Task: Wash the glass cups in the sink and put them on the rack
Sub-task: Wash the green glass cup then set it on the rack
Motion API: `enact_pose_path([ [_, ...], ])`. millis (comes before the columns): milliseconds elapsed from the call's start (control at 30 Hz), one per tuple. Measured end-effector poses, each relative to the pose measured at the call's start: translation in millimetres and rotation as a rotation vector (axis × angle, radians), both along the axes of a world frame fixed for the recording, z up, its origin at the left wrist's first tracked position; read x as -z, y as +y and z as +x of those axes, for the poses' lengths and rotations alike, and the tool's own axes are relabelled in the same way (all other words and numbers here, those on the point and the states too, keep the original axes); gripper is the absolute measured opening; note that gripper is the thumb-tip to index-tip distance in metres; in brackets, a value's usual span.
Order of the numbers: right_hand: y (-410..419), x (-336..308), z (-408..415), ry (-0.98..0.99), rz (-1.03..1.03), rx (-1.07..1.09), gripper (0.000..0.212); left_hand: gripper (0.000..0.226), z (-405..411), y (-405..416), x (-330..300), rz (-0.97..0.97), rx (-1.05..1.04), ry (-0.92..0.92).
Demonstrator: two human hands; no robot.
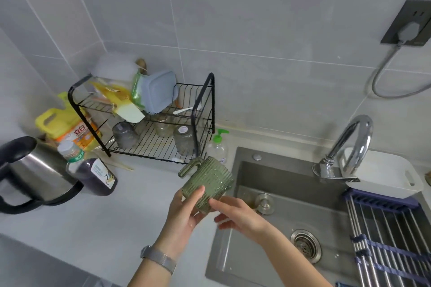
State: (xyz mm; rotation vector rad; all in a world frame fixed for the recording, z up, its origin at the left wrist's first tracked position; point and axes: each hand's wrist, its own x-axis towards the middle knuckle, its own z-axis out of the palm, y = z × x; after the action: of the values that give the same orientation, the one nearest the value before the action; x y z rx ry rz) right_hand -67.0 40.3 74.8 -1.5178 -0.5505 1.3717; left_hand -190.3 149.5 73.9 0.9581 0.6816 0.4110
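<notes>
A ribbed green glass cup hangs inverted between rack and sink.

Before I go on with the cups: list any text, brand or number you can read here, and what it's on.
"立白" on the yellow detergent jug.
Dark bottle: white label with print, too small to read.
Its green neck band: blurred.
Pump bottle: no legible text.
Yellow packet on the rack: print blurred.
Wall socket: small mark, unreadable.
Green cup: none.
</notes>
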Motion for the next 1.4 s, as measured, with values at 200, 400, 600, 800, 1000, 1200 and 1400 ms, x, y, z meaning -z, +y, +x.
enact_pose_path([
  [200,28,8,-5,-0.598,-0.192,-0.095,0.021,0.081,-34,71,-4,0.056,-0.103,0.157],
  [400,53,21,5,-0.782,-0.311,-0.101,0.016,0.066,-28,154,-1,0.239,-0.083,0.409],
  [600,69,14,16,-0.864,-0.366,-0.124,0.011,0.084,-4,223,9,0.624,-0.018,0.651],
  [800,74,13,23,-0.905,-0.401,-0.178,0.019,0.090,30,261,14,0.908,-0.069,0.798],
  [1000,71,26,19,-0.918,-0.424,-0.175,0.025,0.093,53,279,25,1.152,0.000,0.914],
  [1200,69,36,19,-0.893,-0.437,-0.178,0.026,0.081,72,288,30,1.180,0.111,0.932],
  [1400,74,38,24,-0.868,-0.434,-0.172,0.026,0.082,80,286,34,1.176,0.168,0.872],
])
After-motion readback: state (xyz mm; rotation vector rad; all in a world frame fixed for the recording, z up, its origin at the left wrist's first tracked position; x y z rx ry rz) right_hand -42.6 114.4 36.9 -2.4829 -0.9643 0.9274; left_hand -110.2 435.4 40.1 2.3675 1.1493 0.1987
